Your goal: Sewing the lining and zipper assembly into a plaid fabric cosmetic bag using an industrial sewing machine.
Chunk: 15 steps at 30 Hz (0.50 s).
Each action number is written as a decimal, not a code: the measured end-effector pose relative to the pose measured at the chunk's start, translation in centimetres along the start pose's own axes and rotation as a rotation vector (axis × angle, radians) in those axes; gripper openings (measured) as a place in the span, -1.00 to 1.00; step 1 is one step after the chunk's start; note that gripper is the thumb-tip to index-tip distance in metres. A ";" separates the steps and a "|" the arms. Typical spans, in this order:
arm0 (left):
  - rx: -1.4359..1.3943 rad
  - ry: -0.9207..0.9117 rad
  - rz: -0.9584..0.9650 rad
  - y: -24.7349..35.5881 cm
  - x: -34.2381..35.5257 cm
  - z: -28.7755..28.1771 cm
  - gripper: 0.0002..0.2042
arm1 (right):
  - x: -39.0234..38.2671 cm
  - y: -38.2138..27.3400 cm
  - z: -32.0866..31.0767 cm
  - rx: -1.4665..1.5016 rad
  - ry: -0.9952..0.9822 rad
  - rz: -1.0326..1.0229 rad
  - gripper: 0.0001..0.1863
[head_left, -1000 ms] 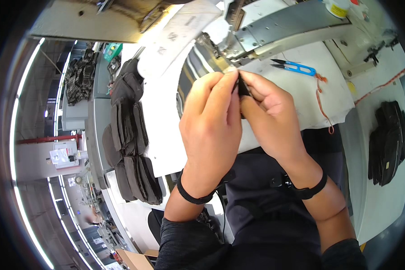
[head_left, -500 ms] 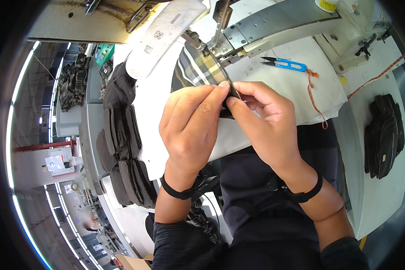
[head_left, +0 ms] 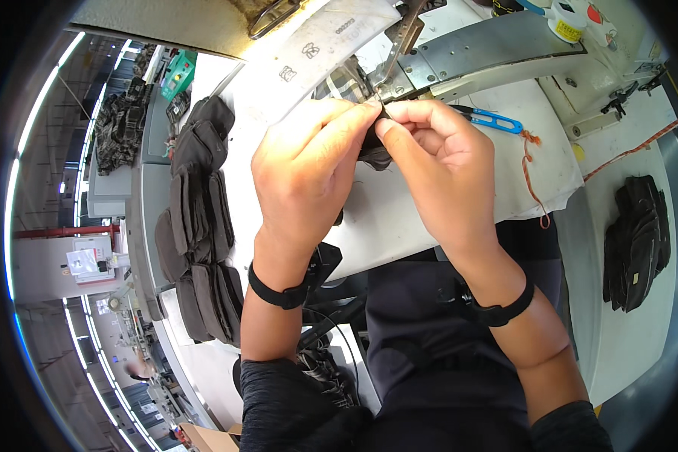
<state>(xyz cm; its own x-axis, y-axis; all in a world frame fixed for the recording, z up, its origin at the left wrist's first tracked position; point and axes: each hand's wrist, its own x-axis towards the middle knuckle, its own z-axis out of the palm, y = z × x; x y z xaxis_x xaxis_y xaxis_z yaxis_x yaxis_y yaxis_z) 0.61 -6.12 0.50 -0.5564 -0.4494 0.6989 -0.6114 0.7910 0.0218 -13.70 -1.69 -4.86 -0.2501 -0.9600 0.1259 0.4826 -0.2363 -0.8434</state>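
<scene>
Close to the sewing machine's presser foot [head_left: 377,84], my left hand [head_left: 297,177] and my right hand [head_left: 450,177] meet fingertip to fingertip. Both pinch the edge of a dark fabric piece [head_left: 374,156] between thumb and forefinger. Its plaid side [head_left: 346,81] shows only in part beyond my left fingers; the rest lies behind my hands. Blue-handled thread snips [head_left: 497,120] lie just beyond my right hand, which covers their blades in part.
Stacked dark fabric pouches [head_left: 196,203] line the left side of the white work surface [head_left: 407,226]. Another dark stack [head_left: 637,241] lies at the right. An orange cord [head_left: 529,181] trails from the snips. The machine's metal arm [head_left: 490,53] crosses the far side, with a white tub [head_left: 567,22] behind.
My hands have shifted away from me, nearer the presser foot, with the fabric still pinched. Less of the plaid shows, and my right hand now overlaps the snips. The whole view has shifted slightly.
</scene>
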 end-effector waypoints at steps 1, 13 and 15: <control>0.002 -0.014 0.027 -0.1 0.2 -0.1 -0.79 | 0.1 -0.2 0.1 -0.025 -0.001 0.004 -0.88; -0.010 -0.185 -0.006 -0.8 0.8 -1.3 -0.72 | -0.2 1.1 2.1 -0.500 0.211 -0.155 -0.76; 0.081 -0.248 0.094 -0.4 2.0 -2.6 -0.75 | -0.4 0.6 1.4 -0.342 0.089 0.004 -0.76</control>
<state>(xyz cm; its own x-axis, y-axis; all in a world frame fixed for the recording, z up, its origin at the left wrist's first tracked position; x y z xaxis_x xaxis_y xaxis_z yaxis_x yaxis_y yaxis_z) 1.21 -6.28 3.79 -0.7272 -0.4714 0.4990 -0.5881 0.8028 -0.0986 -12.09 -1.69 -4.67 -0.3284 -0.9403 0.0893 0.1779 -0.1545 -0.9719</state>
